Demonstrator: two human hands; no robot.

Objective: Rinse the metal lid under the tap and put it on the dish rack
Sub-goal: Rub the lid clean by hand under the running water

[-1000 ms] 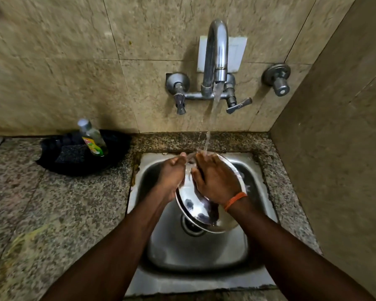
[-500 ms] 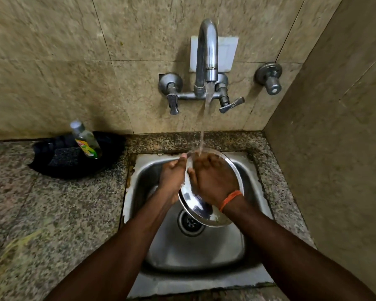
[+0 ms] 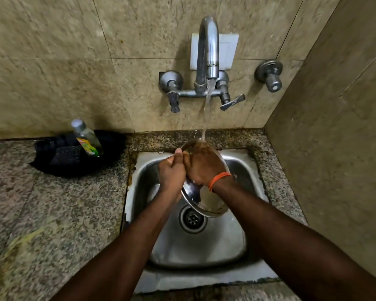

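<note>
Nearest me, both forearms reach in over the front lip of the steel sink [image 3: 237, 253]. Just past the drain [image 3: 192, 218] hangs the low edge of the metal lid [image 3: 211, 203], held clear of the basin and stood steeply on edge. Its face runs from that near, low rim up and away to the far rim, which sits right under the falling water.

My left hand [image 3: 172, 173] is on the lid's left rim, fingers curled round it and thumb set on top, so I judge this hand carries the weight. My right hand [image 3: 204, 166], with an orange thread [image 3: 219, 179] at the wrist, lies across the lid's face, palm and fingers pressed flat against the metal rather than gripping. The stream [image 3: 207, 109] lands on its fingertips and blurs them.

Beyond, the tap [image 3: 207, 46] runs. On the granite counter [image 3: 52, 213] to the left, a soap bottle [image 3: 87, 137] leans in a black tray [image 3: 109, 153].

No dish rack shows, so I cannot tell which way the lid must travel. With the left hand already gripping the rim, I expect it to carry the lid once the right lifts off.
</note>
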